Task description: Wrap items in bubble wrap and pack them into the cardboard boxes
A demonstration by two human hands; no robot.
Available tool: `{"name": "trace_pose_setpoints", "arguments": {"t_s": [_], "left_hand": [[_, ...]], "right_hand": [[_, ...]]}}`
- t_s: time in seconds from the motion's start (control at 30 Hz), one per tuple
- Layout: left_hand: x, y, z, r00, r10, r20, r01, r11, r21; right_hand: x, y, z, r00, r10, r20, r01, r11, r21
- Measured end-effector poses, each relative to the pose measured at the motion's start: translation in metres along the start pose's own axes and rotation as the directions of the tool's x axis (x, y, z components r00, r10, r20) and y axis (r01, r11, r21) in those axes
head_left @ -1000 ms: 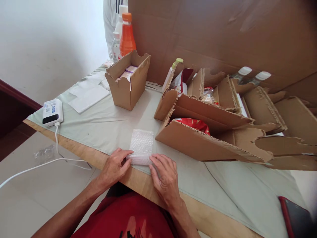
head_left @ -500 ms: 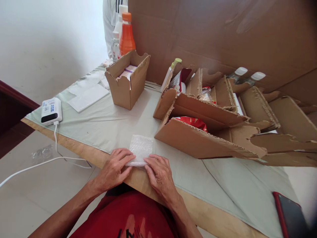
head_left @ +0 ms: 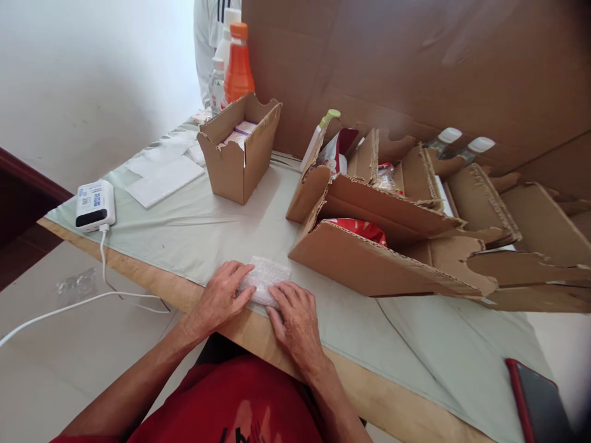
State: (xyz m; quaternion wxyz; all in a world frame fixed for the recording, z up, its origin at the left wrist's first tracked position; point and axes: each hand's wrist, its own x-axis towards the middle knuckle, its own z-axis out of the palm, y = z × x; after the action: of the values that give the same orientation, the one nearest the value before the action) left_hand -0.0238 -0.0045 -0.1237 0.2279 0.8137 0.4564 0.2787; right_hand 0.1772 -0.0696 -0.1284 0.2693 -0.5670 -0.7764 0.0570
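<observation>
A small piece of bubble wrap (head_left: 265, 277) lies folded on the cloth near the table's front edge. My left hand (head_left: 228, 290) grips its left end, thumb at the near side and fingers over the top. At the other end, my right hand (head_left: 294, 314) has its fingertips on top and its thumb against the near edge. Whether anything lies inside the wrap I cannot make out.
A cardboard bin (head_left: 240, 154) holding small packets stands behind the hands. Several joined cardboard bins (head_left: 388, 258) fill the right side. A white power bank (head_left: 95, 206) with a cable sits left, a phone (head_left: 540, 400) at front right. An orange bottle (head_left: 239, 64) stands at the back.
The bubble wrap has been folded over away from me, so its flat far part shows less. Both hands have moved slightly forward with it.
</observation>
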Motion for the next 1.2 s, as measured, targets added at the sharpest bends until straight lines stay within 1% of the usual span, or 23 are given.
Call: {"name": "trace_pose_setpoints", "arguments": {"t_s": [0.07, 0.2, 0.27, 0.4, 0.47, 0.5, 0.57, 0.6, 0.63, 0.67, 0.7, 0.73, 0.77, 0.8, 0.83, 0.87, 0.93, 0.97, 1.03, 1.13, 1.2], "left_hand": [[-0.004, 0.001, -0.001, 0.999, 0.023, -0.026, -0.024, 0.999, -0.03], [-0.01, 0.0, -0.003, 0.998, 0.064, 0.002, -0.064, 0.997, -0.052], [-0.007, -0.002, 0.001, 0.998, 0.061, -0.004, -0.061, 0.997, -0.05], [0.004, -0.005, 0.008, 0.999, 0.044, -0.03, -0.044, 0.999, -0.003], [0.006, -0.004, 0.007, 0.999, 0.002, -0.052, -0.002, 1.0, -0.003], [0.005, -0.002, 0.005, 0.997, -0.043, -0.066, 0.041, 0.999, -0.026], [-0.002, 0.002, -0.002, 0.982, -0.171, -0.083, 0.161, 0.98, -0.118], [-0.006, 0.004, -0.006, 0.967, -0.248, -0.064, 0.233, 0.954, -0.187], [-0.012, 0.007, -0.009, 0.945, -0.328, -0.016, 0.311, 0.911, -0.269], [-0.017, 0.011, -0.012, 0.915, -0.399, 0.059, 0.392, 0.846, -0.361], [-0.022, 0.015, -0.013, 0.877, -0.456, 0.152, 0.471, 0.754, -0.457], [-0.025, 0.019, -0.013, 0.833, -0.491, 0.253, 0.542, 0.636, -0.549], [-0.028, 0.024, -0.012, 0.793, -0.499, 0.349, 0.593, 0.505, -0.628], [-0.028, 0.029, -0.01, 0.767, -0.48, 0.424, 0.618, 0.376, -0.691], [-0.028, 0.034, -0.007, 0.759, -0.447, 0.473, 0.617, 0.265, -0.741], [-0.026, 0.038, -0.004, 0.766, -0.408, 0.497, 0.599, 0.172, -0.782], [-0.022, 0.044, 0.002, 0.794, -0.357, 0.492, 0.539, 0.038, -0.842], [-0.02, 0.046, 0.005, 0.803, -0.356, 0.478, 0.508, -0.01, -0.861], [-0.017, 0.048, 0.009, 0.797, -0.397, 0.455, 0.471, -0.062, -0.88], [-0.017, 0.047, 0.015, 0.764, -0.478, 0.434, 0.47, -0.048, -0.881], [-0.018, 0.047, 0.018, 0.753, -0.516, 0.409, 0.468, -0.017, -0.884]], "right_hand": [[0.0, 0.003, 0.002, 0.999, 0.022, -0.024, -0.021, 0.999, 0.038], [-0.002, 0.006, 0.002, 0.996, 0.066, -0.056, -0.06, 0.992, 0.109], [-0.001, 0.005, 0.001, 0.995, 0.069, -0.067, -0.062, 0.993, 0.102], [0.008, 0.005, 0.0, 0.995, 0.031, -0.097, -0.027, 0.999, 0.04], [0.014, 0.007, 0.002, 0.997, 0.023, -0.077, -0.02, 0.999, 0.032], [0.016, 0.009, 0.003, 0.997, 0.028, -0.066, -0.026, 0.999, 0.041], [0.02, 0.014, 0.004, 0.997, 0.06, -0.058, -0.056, 0.995, 0.08], [0.022, 0.015, 0.004, 0.995, 0.085, -0.061, -0.078, 0.991, 0.107], [0.022, 0.017, 0.004, 0.992, 0.114, -0.063, -0.104, 0.985, 0.138], [0.022, 0.017, 0.004, 0.987, 0.145, -0.063, -0.132, 0.976, 0.172], [0.021, 0.016, 0.003, 0.982, 0.176, -0.063, -0.16, 0.965, 0.207], [0.02, 0.014, 0.001, 0.977, 0.205, -0.062, -0.184, 0.952, 0.243], [0.019, 0.011, -0.001, 0.972, 0.23, -0.057, -0.205, 0.938, 0.28], [0.017, 0.008, -0.003, 0.967, 0.251, -0.048, -0.224, 0.922, 0.315], [0.015, 0.005, -0.005, 0.963, 0.266, -0.034, -0.238, 0.907, 0.348], [0.013, 0.001, -0.007, 0.961, 0.275, -0.018, -0.248, 0.892, 0.378], [0.01, -0.005, -0.012, 0.96, 0.279, 0.017, -0.258, 0.864, 0.431], [0.008, -0.007, -0.014, 0.961, 0.275, 0.029, -0.258, 0.854, 0.452], [0.005, -0.009, -0.018, 0.962, 0.269, 0.041, -0.256, 0.84, 0.478], [0.0, -0.008, -0.022, 0.951, 0.3, 0.07, -0.295, 0.819, 0.492], [-0.003, -0.007, -0.022, 0.928, 0.355, 0.116, -0.36, 0.769, 0.528]]}}
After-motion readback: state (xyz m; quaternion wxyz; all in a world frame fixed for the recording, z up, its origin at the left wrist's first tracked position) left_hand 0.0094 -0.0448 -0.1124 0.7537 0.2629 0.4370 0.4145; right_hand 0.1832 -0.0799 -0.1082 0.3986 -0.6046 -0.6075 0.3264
